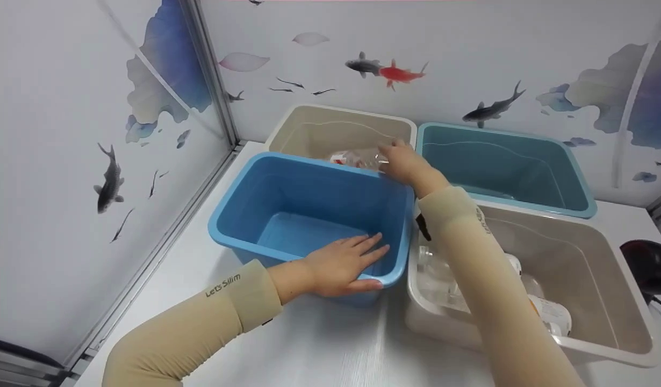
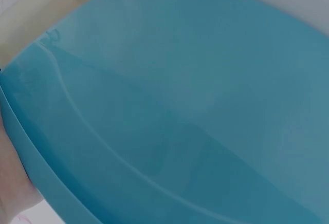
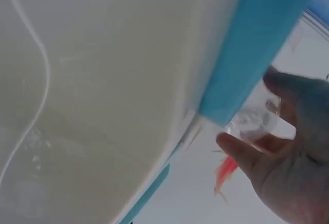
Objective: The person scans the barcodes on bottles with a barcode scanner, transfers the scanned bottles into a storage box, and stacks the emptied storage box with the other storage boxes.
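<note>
My left hand (image 1: 338,266) rests over the near rim of the blue bin (image 1: 287,236), its fingers spread straight inside and its thumb along the rim. In the left wrist view only a bit of that hand (image 2: 15,178) shows, beside the rim. Above the bin's far right corner, my right hand (image 1: 406,164) grips the end of a clear plastic bottle (image 1: 357,158) with a red and white label. The blue rim hides the bottle's underside. In the right wrist view the curled fingers and thumb of that hand (image 3: 282,167) are around the clear bottle (image 3: 252,124).
Behind the blue bin stands a beige bin (image 1: 309,131). A teal bin (image 1: 502,161) is at the back right. The near right beige bin (image 1: 583,258) holds several clear and white bottles. A black object with a cord (image 1: 647,266) lies at the right edge.
</note>
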Motion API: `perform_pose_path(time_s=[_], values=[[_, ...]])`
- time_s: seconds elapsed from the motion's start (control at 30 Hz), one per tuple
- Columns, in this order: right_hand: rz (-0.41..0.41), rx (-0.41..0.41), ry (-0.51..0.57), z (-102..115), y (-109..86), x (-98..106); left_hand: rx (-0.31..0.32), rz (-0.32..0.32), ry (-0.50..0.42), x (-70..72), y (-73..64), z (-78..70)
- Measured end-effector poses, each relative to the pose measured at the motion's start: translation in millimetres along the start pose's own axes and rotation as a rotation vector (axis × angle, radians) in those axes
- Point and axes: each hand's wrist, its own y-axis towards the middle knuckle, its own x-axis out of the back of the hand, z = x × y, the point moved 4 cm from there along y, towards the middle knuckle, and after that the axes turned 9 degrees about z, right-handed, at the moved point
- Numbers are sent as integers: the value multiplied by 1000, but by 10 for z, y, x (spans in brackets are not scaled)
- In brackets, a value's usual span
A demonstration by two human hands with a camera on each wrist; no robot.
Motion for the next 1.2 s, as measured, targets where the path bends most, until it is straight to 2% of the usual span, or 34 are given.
perform_pose_path(time_s=[0.1, 0.23, 0.8, 1.2], values=[[34, 26, -38, -7, -25, 8, -4, 1, 9, 10, 2, -20], [24, 30, -76, -39, -61, 49, -6, 3, 0, 20, 2, -41], [-8, -26, -10, -243, -320, 290, -9, 13, -58, -2, 6, -20], [-7, 25, -117, -338, -541, 383, 1, 12, -73, -13, 1, -2]])
